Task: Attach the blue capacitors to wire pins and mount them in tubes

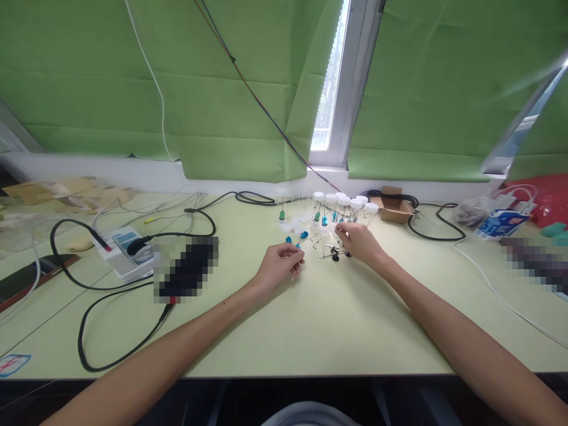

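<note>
Blue-fitted pin (299, 245) is standing pinched in the left hand (280, 263), short of the tabletop's (284, 331) far edge, while the right hand (360, 240), grip indiscernible, is lying beside capped vials (343, 204), a likely handling step requiring steadiness next.

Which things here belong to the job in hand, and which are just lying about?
Likely the job's, near left hand and right hand:
white-capped tubes
small blue pieces
small black pieces

Likely just lying about:
cardboard box
blue packet
red plastic
</note>
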The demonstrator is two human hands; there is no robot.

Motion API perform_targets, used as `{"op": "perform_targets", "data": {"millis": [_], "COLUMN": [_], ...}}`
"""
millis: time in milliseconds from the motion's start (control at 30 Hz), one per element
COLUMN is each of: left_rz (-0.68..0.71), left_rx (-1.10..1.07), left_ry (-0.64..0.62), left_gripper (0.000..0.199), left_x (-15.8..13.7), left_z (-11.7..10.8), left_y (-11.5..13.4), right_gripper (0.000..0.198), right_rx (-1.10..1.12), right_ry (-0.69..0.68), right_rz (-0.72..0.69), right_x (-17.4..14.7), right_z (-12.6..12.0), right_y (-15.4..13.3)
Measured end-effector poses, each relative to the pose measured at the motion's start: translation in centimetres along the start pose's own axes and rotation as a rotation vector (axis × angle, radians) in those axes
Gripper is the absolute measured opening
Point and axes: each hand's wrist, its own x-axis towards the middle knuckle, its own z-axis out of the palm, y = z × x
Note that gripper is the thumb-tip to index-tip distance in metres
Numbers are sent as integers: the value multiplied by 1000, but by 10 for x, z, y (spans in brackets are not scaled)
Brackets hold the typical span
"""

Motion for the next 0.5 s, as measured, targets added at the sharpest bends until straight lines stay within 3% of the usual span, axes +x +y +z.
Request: {"op": "perform_targets", "data": {"millis": [200,500], "left_rz": [89,108], "left_rx": [123,178], "left_ry": [36,30], "left_gripper": [19,21], "left_x": [0,2], "left_z": [1,2], "left_y": [-4,-8], "right_gripper": [19,14], "right_rx": [-15,-82], "right_ry": [-205,-311], "right_rz": [-30,-1], "right_x": [0,3], "right_z": [-2,8], "right_y": [0,2]}}
